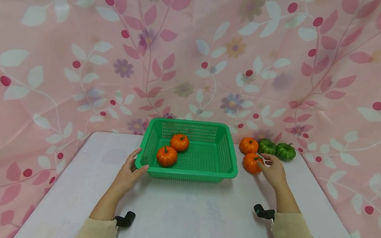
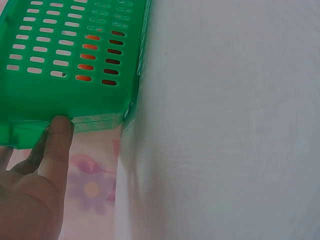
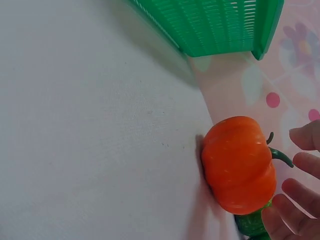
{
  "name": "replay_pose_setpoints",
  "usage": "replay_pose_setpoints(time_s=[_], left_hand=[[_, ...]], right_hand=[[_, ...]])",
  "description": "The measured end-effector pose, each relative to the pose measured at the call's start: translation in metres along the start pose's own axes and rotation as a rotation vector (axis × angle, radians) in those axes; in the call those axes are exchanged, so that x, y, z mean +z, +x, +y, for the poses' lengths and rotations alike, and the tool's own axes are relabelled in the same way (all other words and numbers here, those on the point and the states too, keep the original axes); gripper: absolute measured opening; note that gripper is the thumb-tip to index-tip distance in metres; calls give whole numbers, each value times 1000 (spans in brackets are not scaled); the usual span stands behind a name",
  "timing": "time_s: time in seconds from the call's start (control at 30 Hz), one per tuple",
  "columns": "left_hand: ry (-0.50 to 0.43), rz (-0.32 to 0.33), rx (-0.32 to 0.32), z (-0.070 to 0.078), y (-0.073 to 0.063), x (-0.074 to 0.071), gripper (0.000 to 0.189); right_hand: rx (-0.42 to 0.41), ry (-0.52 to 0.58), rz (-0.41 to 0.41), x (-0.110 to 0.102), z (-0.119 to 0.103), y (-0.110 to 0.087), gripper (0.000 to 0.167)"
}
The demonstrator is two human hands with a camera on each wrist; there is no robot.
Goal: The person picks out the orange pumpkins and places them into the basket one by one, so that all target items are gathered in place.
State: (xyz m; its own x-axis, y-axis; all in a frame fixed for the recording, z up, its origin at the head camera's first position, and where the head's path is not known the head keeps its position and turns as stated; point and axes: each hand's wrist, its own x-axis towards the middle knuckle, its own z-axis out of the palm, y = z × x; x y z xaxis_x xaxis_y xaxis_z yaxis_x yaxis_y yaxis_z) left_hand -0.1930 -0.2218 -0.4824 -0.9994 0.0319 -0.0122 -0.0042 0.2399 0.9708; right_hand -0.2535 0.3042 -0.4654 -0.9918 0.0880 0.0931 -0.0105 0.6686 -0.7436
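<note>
A green plastic basket (image 1: 186, 173) stands on the table, with two small orange pumpkins (image 1: 167, 156) at the left inside it. My left hand (image 1: 129, 172) holds the basket's front left corner, thumb on the front side and fingers round the left side. In the left wrist view, the thumb touches the green basket (image 2: 65, 95) near its rim. Over an orange pumpkin (image 1: 251, 164) right of the basket is my right hand (image 1: 274, 171), fingers spread. The right wrist view has these fingertips beside the stem of the orange pumpkin (image 3: 237, 165), with a gap between.
Behind that pumpkin sit another orange pumpkin (image 1: 249, 145) and two green pumpkins (image 1: 286, 152), close together near the table's back edge. A pink floral cloth (image 1: 194, 60) hangs behind the white table (image 1: 184, 214). Each wrist wears a small black camera (image 1: 125, 219).
</note>
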Motion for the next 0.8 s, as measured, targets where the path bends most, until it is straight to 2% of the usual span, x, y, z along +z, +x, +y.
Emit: replay_pose_setpoints(time_s=[0.23,0.6,0.8], left_hand=[[6,3,8,0,0,0,77],[5,2,12,0,0,0,77],[-5,-6,28,-2,-1,0,77]], right_hand=[[18,-17,-52,2,3,9,59],[65,23,-148,4,10,20,74],[76,54,-188,6,10,20,74]])
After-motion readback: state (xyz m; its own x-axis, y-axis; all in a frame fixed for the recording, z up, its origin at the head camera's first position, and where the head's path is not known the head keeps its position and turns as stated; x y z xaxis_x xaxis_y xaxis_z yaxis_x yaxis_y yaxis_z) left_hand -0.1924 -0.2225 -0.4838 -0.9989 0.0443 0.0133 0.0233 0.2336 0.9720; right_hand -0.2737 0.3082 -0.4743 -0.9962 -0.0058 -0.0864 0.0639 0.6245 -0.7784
